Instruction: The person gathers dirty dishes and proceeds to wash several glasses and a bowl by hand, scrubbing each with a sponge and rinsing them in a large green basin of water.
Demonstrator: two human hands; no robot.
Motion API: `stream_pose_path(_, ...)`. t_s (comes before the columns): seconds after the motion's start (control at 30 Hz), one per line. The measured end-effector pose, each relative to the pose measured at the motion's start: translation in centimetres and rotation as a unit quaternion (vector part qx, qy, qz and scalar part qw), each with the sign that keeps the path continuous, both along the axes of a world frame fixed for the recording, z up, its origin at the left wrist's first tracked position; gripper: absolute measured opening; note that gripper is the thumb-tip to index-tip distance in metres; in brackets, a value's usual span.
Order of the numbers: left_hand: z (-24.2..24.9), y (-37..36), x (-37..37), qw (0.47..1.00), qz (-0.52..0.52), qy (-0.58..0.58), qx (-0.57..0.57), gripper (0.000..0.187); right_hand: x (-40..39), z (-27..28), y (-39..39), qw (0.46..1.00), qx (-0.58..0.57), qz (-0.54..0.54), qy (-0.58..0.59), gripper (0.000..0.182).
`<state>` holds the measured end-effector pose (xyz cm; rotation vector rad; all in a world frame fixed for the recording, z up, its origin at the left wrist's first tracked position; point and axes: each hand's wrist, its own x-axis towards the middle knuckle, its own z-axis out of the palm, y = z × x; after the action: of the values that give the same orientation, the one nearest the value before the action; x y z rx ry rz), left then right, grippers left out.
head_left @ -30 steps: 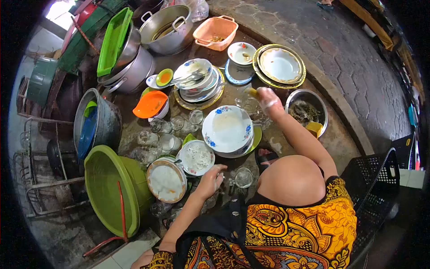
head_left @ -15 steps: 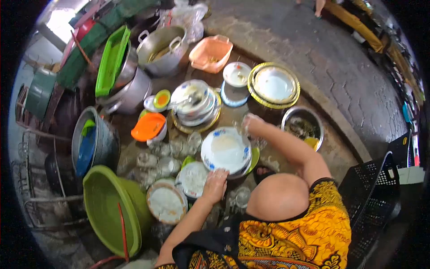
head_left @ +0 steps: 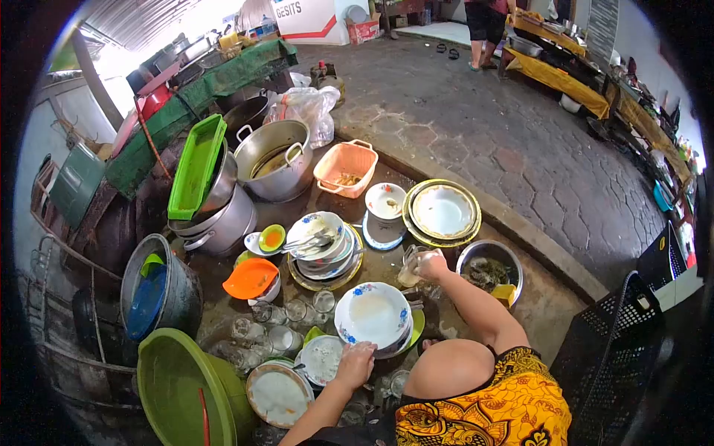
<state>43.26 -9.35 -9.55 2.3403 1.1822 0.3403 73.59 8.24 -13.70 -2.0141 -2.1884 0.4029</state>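
Observation:
My left hand (head_left: 357, 364) holds the near rim of a white plate with blue flowers (head_left: 373, 316), which tops a stack; its thumb is hidden. Beyond that stack, my right hand (head_left: 431, 265) is closed around a glass (head_left: 407, 273), with whitish suds on the fingers. Close to the right hand stands a metal basin (head_left: 490, 269) with dark scraps and something yellow in it. Left of the flowered plate, used drinking glasses (head_left: 285, 339) crowd together. Two more plates, a small white plate (head_left: 324, 360) and a brown-rimmed plate (head_left: 280, 394), lie beside my left hand.
A green tub (head_left: 186, 386) and a grey bucket (head_left: 160, 290) stand left. Farther off are stacked bowls with spoons (head_left: 318, 241), an orange basket (head_left: 346, 169), big pots (head_left: 274, 160) and gold-rimmed dishes (head_left: 442, 212). A raised curb (head_left: 513, 227) borders the area; a person (head_left: 485, 33) stands beyond.
The camera view has tilted up, bringing the yard and the person's legs into sight. My right hand has shifted slightly away from the flowered plate, while my left stays on its rim.

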Motion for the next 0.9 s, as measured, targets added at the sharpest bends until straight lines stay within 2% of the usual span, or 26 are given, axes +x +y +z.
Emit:
stream_pose_path(0.03,-0.1,0.0,0.0,1.000,0.011,-0.006,-0.006,0.029,0.3,0.8,-0.1,0.998,0.045,-0.016,0.052,0.043)
stream_pose_path(0.07,-0.3,-0.1,0.0,1.000,0.022,-0.012,-0.013,0.028,0.6,1.7,-0.2,0.994,0.023,-0.002,0.110,0.040)
stream_pose_path(0.1,-0.4,0.1,0.0,1.000,0.022,-0.016,-0.010,0.028,-0.1,4.3,-1.2,0.994,0.027,-0.001,0.107,0.040)
stream_pose_path(0.13,-0.7,0.3,0.1,0.993,0.063,-0.082,-0.058,0.027,-1.2,7.0,-2.3,0.957,-0.039,-0.050,0.283,0.036)
stream_pose_path(0.17,-1.0,0.5,0.2,0.978,0.103,-0.147,-0.105,0.026,-2.1,8.5,-2.9,0.883,-0.103,-0.096,0.448,0.032)
stream_pose_path(0.2,-1.6,0.5,0.0,0.958,0.164,-0.149,-0.184,0.038,-2.8,8.7,-3.1,0.831,-0.156,-0.066,0.530,0.038)
stream_pose_path(0.23,-1.7,0.8,0.2,0.958,0.162,-0.152,-0.179,0.038,-3.5,8.5,-3.5,0.767,-0.207,-0.034,0.606,0.044)
stream_pose_path(0.27,-1.8,1.1,0.4,0.918,0.209,-0.295,-0.165,0.046,-4.4,7.4,-3.6,0.702,-0.277,-0.032,0.656,0.033)
stream_pose_path(0.3,-1.6,1.2,0.5,0.855,0.251,-0.430,-0.147,0.055,-5.6,6.3,-3.9,0.627,-0.345,-0.028,0.698,0.024)
stream_pose_path(0.33,0.9,1.3,0.3,0.807,0.243,-0.501,-0.198,0.066,-7.6,6.5,-4.7,0.615,-0.343,-0.058,0.708,0.029)
stream_pose_path(0.37,2.7,1.3,0.4,0.808,0.240,-0.502,-0.194,0.066,-9.8,7.0,-5.5,0.602,-0.340,-0.088,0.717,0.035)
stream_pose_path(0.43,5.7,0.9,0.4,0.774,0.289,-0.553,-0.106,0.065,-13.2,6.2,-6.0,0.524,-0.400,-0.079,0.748,0.035)
stream_pose_path(0.47,7.0,0.6,0.2,0.781,0.320,-0.528,-0.095,0.064,-14.5,5.5,-5.9,0.520,-0.420,-0.075,0.740,0.034)
stream_pose_path(0.5,6.5,0.5,-0.4,0.782,0.320,-0.528,-0.089,0.064,-15.6,3.1,-4.9,0.526,-0.460,-0.118,0.706,0.035)
stream_pose_path(0.57,4.7,0.5,-1.6,0.787,0.365,-0.496,-0.039,0.061,-17.3,2.6,-5.0,0.520,-0.455,-0.085,0.718,0.037)
stream_pose_path(0.6,5.7,0.2,-1.7,0.782,0.368,-0.501,-0.036,0.057,-17.9,4.2,-5.2,0.521,-0.454,-0.082,0.719,0.037)
stream_pose_path(0.63,7.0,-0.2,-1.8,0.783,0.367,-0.502,-0.034,0.057,-18.4,7.1,-5.8,0.548,-0.440,-0.071,0.708,0.038)
stream_pose_path(0.67,8.3,-0.6,-2.0,0.743,0.393,-0.538,-0.059,0.055,-19.0,8.9,-6.4,0.574,-0.426,-0.062,0.697,0.039)
stream_pose_path(0.7,9.2,-1.0,-2.4,0.700,0.418,-0.573,-0.084,0.053,-19.7,3.4,-4.1,0.732,-0.240,0.155,0.619,0.040)
stream_pose_path(0.73,9.5,-0.9,-3.1,0.659,0.452,-0.593,-0.098,0.051,-19.6,8.9,-5.5,0.752,-0.296,0.122,0.577,0.040)
stream_pose_path(0.77,10.0,-0.8,-3.9,0.658,0.451,-0.596,-0.098,0.051,-19.6,15.6,-7.1,0.767,-0.349,0.087,0.531,0.040)
stream_pose_path(0.8,10.5,-0.8,-4.8,0.579,0.451,-0.665,-0.139,0.048,-20.5,15.2,-6.7,0.742,-0.271,0.247,0.561,0.039)
stream_pose_path(0.83,10.9,-0.9,-5.8,0.493,0.447,-0.725,-0.179,0.046,-21.6,16.1,-6.8,0.693,-0.185,0.399,0.571,0.038)
stream_pose_path(0.9,10.9,-1.0,-8.4,0.485,0.340,-0.762,-0.261,0.046,-24.0,19.5,-7.5,0.774,-0.187,0.416,0.439,0.035)
